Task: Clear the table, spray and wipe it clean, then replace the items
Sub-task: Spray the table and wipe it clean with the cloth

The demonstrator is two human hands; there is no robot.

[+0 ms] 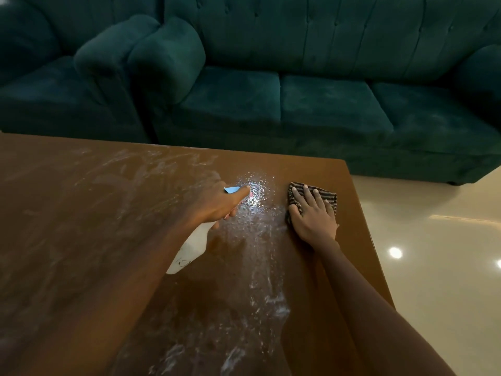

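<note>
Spray droplets (252, 191) shine on the brown table (81, 240) near its far right corner, just in front of the nozzle. The left hand (217, 202) grasps the white spray bottle (189, 251) with its fingers curled round the neck, and tilts it forward so that the nozzle aims at the wood. The right hand (314, 213) lies flat with straight fingers and presses the striped cloth (328, 195) just beside the droplets. I judge it is ready to wipe them. A green sofa (298, 104) stands behind.
</note>
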